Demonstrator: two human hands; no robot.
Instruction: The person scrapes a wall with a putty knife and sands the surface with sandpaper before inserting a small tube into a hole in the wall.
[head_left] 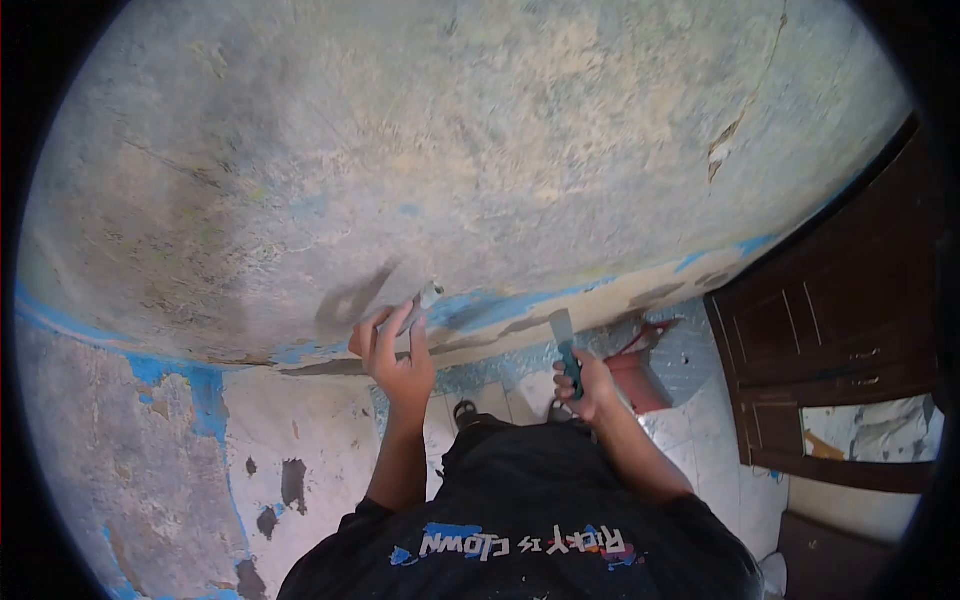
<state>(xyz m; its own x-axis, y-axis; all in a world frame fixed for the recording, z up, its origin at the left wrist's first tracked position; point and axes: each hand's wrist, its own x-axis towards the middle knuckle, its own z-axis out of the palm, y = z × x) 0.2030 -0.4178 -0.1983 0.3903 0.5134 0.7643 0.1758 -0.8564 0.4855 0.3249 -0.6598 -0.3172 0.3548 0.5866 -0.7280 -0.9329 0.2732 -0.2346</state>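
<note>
- At the far left, the wall fills most of the view: grey, scraped and mottled, with patches of bare plaster and a ragged band of blue paint along its lower edge.
- Below that band, the lower wall is pale, with dark spots where the coating is gone.
- Left of centre, the left hand is raised to the wall; its grip is closed around a small pale tool whose tip touches the wall right at the blue band. What kind of tool it is cannot be told.
- A dark shadow of that hand lies on the wall just beside it.
- At the bottom centre, the person's black shirt shows, with printed lettering and paint flecks.
- Right of centre, the right hand is held lower, away from the wall; its grip is closed on the teal handle of a scraper, whose flat metal blade points up towards the wall without touching it.
- Just beyond the right hand, a reddish container stands on the tiled floor near the foot of the wall.
- At the far right, a dark wooden cabinet with panelled doors stands against the wall.
</note>
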